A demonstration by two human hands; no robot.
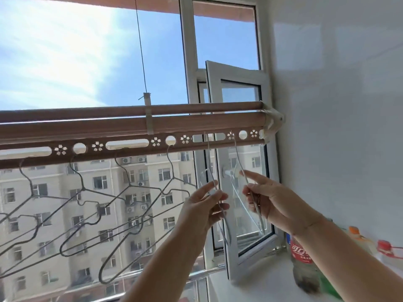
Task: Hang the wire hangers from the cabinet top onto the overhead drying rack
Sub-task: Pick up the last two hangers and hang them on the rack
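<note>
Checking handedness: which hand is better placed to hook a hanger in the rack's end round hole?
Probably right: the right hand holds its hanger beside that hole; the left hand has one at the slot.

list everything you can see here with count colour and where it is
drying rack: one, brown, across the middle
dark hangers: four, grey, hooked on rack, left
pale hangers: two, silvery, tops at rack's right end
cable: one, dark, rising from rack
window sash: one, white, open, behind hands
bottles: at least three, one red-labelled, bottom right
left hand: one, pinches a pale hanger
right hand: one, grips the other pale hanger
</note>
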